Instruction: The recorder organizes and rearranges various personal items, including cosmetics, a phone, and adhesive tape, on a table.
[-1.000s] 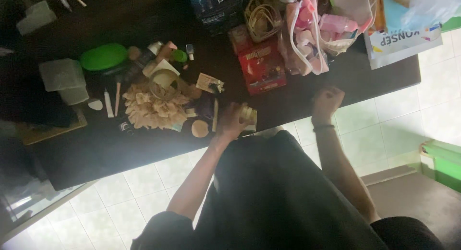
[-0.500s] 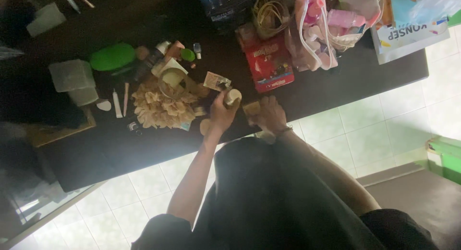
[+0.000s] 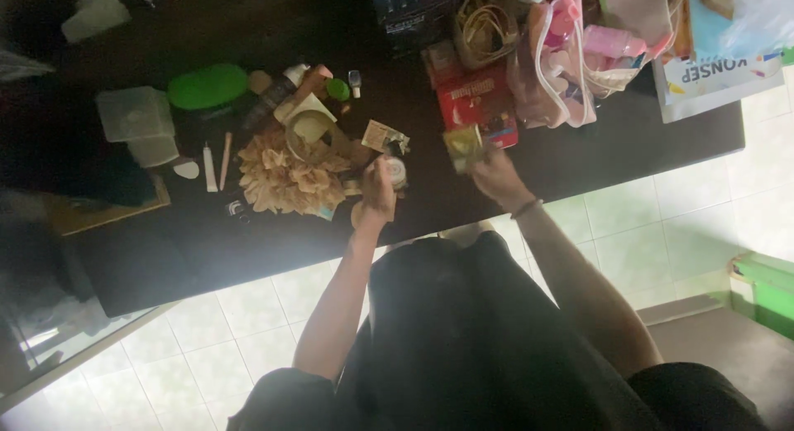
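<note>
Over the dark table [image 3: 579, 154], a small jar [image 3: 395, 172] is gripped in the left hand [image 3: 377, 191] and its yellowish box [image 3: 463, 147] in the right hand [image 3: 494, 170], jar already unboxed, near the red box [image 3: 480, 104]

A dark table [image 3: 628, 141] stands on pale floor tiles [image 3: 662, 232]. On it lie a green oval lid [image 3: 207, 86], a frosted plastic box [image 3: 136, 117], a beige ruffled sponge [image 3: 285, 179], a red box [image 3: 475, 100], coiled cable [image 3: 486, 30] and a clear pink-trimmed pouch [image 3: 562, 67]. 1 white tube [image 3: 209, 158] lies near the box.
</note>
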